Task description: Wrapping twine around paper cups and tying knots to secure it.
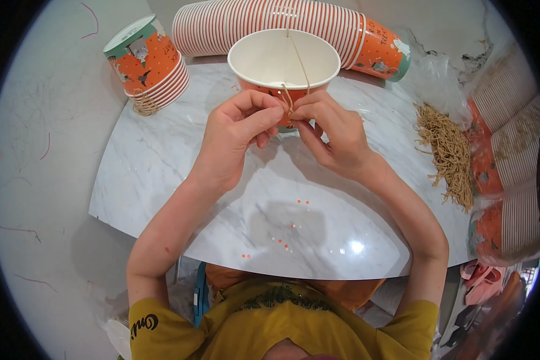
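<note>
An orange paper bucket (255, 60) with a white inside stands upright in front of me at the far part of the table. A thin tan twine cord (301, 57) runs across its mouth from the far rim to the near side. At the near side, below the rim, my left hand (231, 132) pinches the twine's end between thumb and fingers. Beside it, nearly touching, my right hand (339, 132) is closed in a pinch on the same twine. The fingertips partly hide the spot where the cord meets the bucket wall.
Behind lies a long nested row of paper buckets (270, 24). At left, an upside-down bucket stack (147, 60) has twine (144, 103) at its rim. To the right are a pile of cut twine (447, 150) and bagged buckets (513, 156). Small paper dots (285, 246) dot the marble-patterned table (162, 156).
</note>
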Tool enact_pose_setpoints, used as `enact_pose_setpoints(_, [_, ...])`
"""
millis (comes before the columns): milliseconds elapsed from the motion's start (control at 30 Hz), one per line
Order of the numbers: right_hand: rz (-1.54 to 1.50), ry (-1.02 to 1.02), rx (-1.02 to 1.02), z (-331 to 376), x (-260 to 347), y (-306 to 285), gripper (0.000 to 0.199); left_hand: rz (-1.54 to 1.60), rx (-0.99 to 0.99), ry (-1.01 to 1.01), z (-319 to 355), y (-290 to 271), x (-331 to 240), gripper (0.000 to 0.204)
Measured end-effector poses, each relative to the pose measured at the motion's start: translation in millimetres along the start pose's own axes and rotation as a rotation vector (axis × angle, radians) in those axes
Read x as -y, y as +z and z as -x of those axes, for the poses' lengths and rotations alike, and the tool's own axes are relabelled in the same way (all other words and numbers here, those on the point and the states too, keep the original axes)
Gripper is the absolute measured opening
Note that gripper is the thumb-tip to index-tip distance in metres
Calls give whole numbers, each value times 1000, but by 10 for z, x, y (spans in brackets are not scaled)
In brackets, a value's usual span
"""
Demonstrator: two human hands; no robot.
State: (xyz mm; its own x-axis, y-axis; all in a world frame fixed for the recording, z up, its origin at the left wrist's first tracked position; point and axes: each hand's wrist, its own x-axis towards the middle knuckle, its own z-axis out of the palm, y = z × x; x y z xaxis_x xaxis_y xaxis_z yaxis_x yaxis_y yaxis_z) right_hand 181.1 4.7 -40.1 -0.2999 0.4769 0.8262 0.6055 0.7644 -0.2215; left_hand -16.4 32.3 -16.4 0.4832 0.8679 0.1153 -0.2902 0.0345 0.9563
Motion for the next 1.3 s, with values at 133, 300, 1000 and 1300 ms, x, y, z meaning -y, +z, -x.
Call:
enact_pose_setpoints(133, [-5,-4,7,0,8,6,21,10,-46,-13,-1,-32,27,10])
enact_pose_setpoints(300, [-44,28,2,-24,44,10,23,-98,-101,63,-10,49,22,13])
enact_pose_setpoints(1000, [-291,146,-45,24,-58,1,31,-125,-128,8,-33,63,-52,16])
enact_pose_setpoints(1300, [-134,12,-71,-39,-48,57,40,-4,-76,-60,-78,-23,-1,15])
